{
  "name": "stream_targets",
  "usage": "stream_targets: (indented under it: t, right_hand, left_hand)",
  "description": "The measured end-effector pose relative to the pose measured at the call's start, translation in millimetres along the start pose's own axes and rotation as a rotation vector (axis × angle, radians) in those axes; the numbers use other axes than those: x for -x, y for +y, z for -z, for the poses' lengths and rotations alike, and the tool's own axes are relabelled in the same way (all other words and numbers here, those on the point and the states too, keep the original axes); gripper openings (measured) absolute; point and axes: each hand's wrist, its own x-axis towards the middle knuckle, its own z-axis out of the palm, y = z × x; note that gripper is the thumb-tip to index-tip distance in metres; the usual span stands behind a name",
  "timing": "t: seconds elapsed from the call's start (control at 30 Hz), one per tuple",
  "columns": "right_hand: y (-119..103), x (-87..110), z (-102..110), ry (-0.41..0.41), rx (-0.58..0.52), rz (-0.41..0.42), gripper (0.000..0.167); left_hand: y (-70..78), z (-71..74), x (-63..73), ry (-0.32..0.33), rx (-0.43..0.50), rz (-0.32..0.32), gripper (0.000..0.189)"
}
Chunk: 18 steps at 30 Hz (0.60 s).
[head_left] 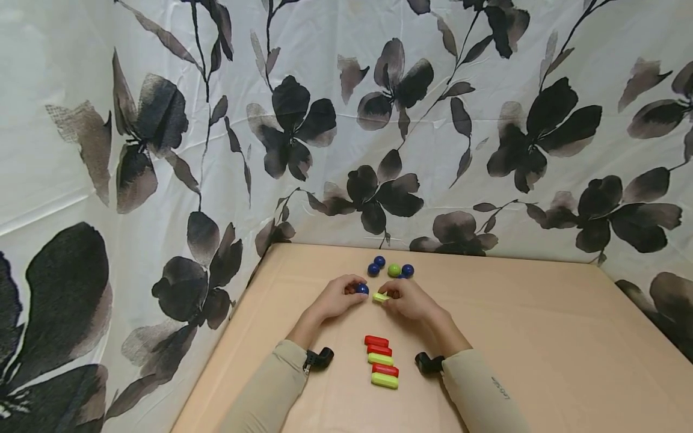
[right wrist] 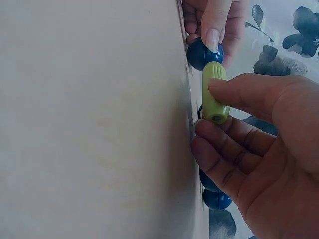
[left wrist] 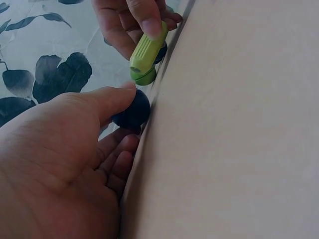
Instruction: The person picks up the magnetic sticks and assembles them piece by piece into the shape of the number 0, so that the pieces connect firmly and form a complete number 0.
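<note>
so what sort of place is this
Probably a screened-off indoor workspace: there's a smooth light-brown tabletop, a white cloth printed with dark flowers behind it, and short red and yellow-green bars lined up in a row.

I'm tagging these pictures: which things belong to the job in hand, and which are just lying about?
In the job:
blue ball, in the left grip
green bar, in the right grip

Lying about, perhaps spares:
other balls
red bars
other green bars

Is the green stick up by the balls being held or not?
Held: in the right wrist view, the right grip pinches the green stick, thumb against it.
</note>
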Motion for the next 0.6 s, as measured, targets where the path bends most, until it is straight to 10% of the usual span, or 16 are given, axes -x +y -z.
stream_targets:
  t: [0.6]
  right_hand:
    - [-3.3, -7.9, -6.8, 0.042, 0.056, -0.005, 0.023]
  left_hand:
    - [-2.9, -0.3, -0.8, -0.002, 0.013, -0.006, 0.036]
